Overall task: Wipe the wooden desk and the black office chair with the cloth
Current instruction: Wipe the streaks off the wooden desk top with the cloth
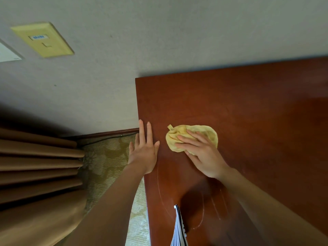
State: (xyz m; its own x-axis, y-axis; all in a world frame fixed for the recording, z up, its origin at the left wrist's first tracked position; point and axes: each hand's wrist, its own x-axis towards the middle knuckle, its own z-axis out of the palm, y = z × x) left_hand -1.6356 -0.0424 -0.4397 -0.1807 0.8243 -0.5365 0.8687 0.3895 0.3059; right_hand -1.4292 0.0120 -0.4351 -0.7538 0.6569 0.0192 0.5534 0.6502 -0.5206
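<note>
Past the striped fabric [179, 228], the right hand [202, 153] presses the cloth [205, 133] flat-fingered; overlap strokes to the edge of the desk [248, 112] (left hand [143, 153] rests flat).

We see a reddish-brown desk [248, 103] with faint whitish arcs, a pale yellow cloth [209, 133], a tan curtain [35, 166], a greyish wall [159, 32], a yellow plate [42, 39], olive patterned carpet [106, 157] and dark-and-white striped fabric [179, 228].

Desk [248, 112]: reddish-brown wood, smooth, low sheen, faint pale streaks at near end. Cloth [204, 134]: soft yellow fabric, crumpled. Wall [124, 50]: matt, finely grainy. Curtain [35, 166], left: brown pleated fabric. Carpet [106, 157]: woven, ribbed. Wall plate [42, 39], far left: yellowed smooth plastic.
</note>
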